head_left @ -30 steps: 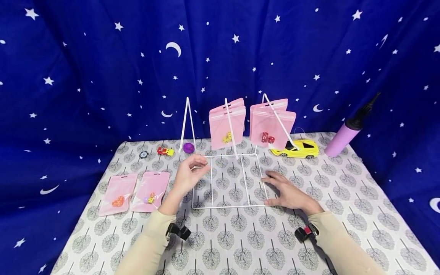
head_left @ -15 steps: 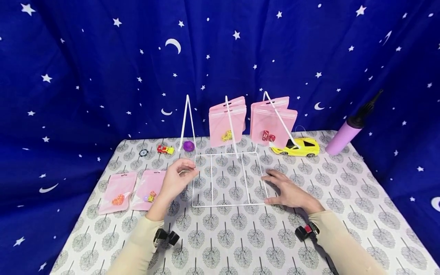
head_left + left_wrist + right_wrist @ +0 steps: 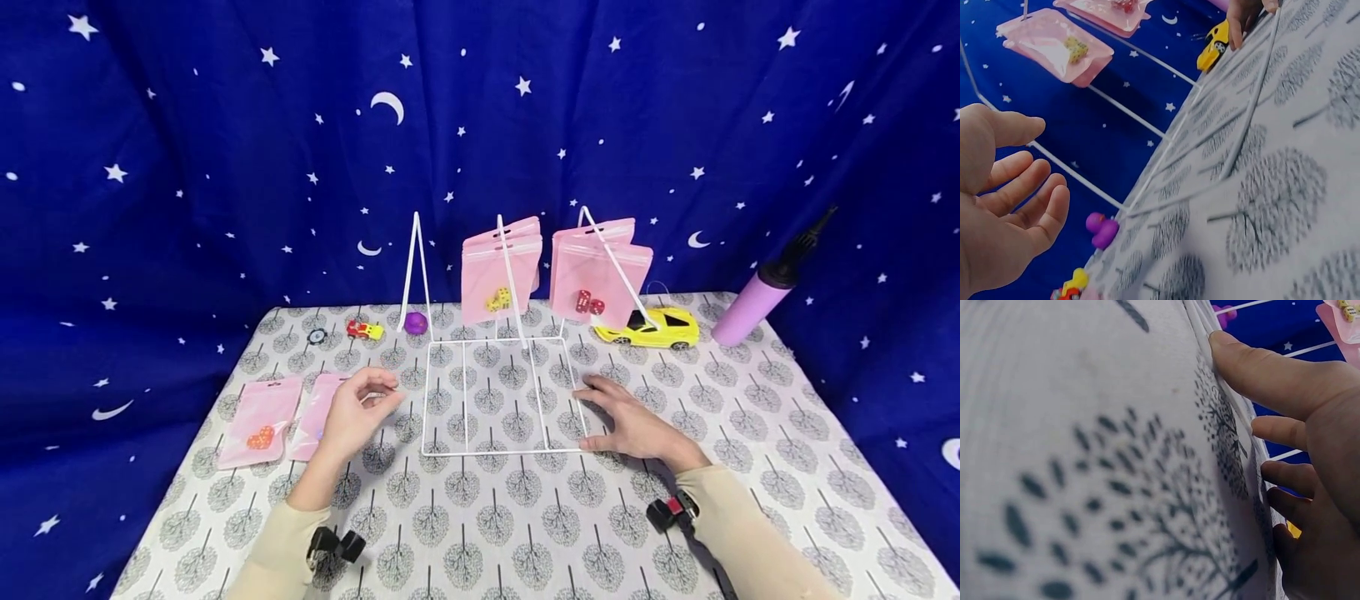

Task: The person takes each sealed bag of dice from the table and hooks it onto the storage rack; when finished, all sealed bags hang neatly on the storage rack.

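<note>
A white wire rack (image 3: 483,454) stands on the table, three prongs rising at its back. Pink zip bags hang from two of them: a middle pair (image 3: 487,275) showing yellow dice and a right pair (image 3: 600,271) showing red dice. The left prong (image 3: 408,267) bears no bag. My left hand (image 3: 358,412) hovers left of the rack, fingers loosely bent and holding nothing; the left wrist view shows its palm bare. My right hand (image 3: 630,421) rests with extended fingers at the rack's right side. Two pink bags lie at left, one with orange dice (image 3: 258,425), the other (image 3: 306,429) partly behind my left hand.
Along the back sit a small round disc (image 3: 317,336), a red and yellow toy car (image 3: 364,330) and a purple rubber duck (image 3: 1104,231). Behind the right prong is a yellow toy car (image 3: 652,328). A pink hand pump (image 3: 750,310) stands at the back right.
My left hand has moved left and toward me, away from the rack's left prong area, and now covers part of the second flat bag. My right hand has stayed at the rack's side.
</note>
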`<state>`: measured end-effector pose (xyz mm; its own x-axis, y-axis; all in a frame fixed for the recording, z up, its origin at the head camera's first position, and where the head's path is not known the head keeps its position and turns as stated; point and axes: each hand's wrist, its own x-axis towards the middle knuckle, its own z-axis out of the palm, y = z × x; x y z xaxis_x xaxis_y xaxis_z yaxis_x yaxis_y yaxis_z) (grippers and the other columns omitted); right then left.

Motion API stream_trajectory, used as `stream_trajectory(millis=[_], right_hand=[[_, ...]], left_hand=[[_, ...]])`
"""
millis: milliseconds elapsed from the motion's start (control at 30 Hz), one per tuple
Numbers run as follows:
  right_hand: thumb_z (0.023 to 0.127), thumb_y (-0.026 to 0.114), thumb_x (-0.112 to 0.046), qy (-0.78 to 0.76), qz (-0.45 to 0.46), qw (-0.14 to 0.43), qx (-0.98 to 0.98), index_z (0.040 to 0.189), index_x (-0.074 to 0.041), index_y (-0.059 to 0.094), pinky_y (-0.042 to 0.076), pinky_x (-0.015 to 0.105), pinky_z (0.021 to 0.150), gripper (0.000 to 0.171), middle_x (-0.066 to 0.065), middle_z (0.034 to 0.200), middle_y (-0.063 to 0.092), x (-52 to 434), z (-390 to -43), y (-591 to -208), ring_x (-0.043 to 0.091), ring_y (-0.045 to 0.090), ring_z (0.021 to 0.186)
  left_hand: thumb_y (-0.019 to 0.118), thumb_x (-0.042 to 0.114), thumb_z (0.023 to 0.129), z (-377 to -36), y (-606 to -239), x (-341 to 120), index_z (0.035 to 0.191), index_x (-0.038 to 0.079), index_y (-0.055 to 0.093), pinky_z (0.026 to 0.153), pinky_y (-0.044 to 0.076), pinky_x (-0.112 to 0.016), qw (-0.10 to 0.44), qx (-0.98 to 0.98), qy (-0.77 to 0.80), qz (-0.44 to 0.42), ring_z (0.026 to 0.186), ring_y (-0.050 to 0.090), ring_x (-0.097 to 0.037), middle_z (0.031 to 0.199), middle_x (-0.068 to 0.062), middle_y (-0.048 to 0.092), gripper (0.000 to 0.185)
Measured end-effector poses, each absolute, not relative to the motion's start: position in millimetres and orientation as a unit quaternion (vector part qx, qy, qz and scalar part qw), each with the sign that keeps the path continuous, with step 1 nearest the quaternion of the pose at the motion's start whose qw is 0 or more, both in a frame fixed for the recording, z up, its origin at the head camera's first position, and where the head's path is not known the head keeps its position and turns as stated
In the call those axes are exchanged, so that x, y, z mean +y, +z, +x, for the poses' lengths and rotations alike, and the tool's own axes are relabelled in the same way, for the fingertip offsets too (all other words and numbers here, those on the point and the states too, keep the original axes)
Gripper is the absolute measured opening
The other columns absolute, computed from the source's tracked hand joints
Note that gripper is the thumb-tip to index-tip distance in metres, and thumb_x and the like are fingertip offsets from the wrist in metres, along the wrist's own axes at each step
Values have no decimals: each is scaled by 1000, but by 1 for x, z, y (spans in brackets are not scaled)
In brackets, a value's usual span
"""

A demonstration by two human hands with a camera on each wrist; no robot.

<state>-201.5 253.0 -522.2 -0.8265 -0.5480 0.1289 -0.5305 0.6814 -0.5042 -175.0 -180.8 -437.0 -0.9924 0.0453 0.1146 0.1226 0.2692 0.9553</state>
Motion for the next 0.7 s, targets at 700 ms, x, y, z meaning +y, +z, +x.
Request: stream_trajectory(millis=[700], right_hand=[[72, 82, -46, -272, -301, 7, 914, 137, -7, 52, 29, 73, 105, 82, 28, 152, 31, 252, -202, -523, 49, 30, 138]], left_hand=[[74, -2, 81, -160, -481, -225, 120, -10, 53, 81, 55, -17, 74, -790, -609, -10, 93, 61, -14, 113, -28, 60, 45]])
